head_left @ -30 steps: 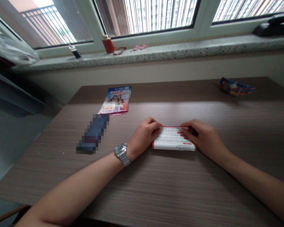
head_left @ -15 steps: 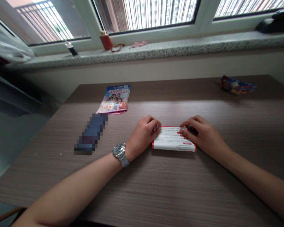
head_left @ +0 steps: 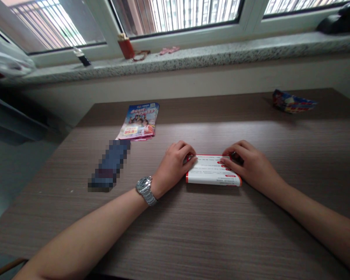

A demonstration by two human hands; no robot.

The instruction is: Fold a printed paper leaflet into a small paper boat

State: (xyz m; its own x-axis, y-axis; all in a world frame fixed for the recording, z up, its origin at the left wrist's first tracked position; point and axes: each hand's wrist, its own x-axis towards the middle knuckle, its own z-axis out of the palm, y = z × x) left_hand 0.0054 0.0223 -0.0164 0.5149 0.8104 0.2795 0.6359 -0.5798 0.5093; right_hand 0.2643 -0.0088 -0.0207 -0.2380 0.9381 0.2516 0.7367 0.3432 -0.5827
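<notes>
A white leaflet with red edges and printed lines [head_left: 210,173] lies on the table in front of me, its near edge folded or curled over. My left hand [head_left: 177,161] pinches its left far corner, thumb on top and fingers bent behind. At the opposite corner, my right hand [head_left: 243,161] grips the paper the same way, the thumb across the printed face. Fingertips of both hands are partly hidden behind the paper. A silver wristwatch [head_left: 146,190] is on my left wrist.
Left of my hands lie a stack of colourful flyers [head_left: 140,120] and a dark, pixelated flat object [head_left: 110,165]. A folded blue and red paper piece [head_left: 293,102] stands at the far right of the wooden table [head_left: 175,237]. Small items, including a red container [head_left: 126,47], sit on the stone windowsill [head_left: 221,56].
The view has shifted slightly, so the flyers and windowsill items appear a little further left. Both hands keep their hold on the leaflet, which has barely moved.
</notes>
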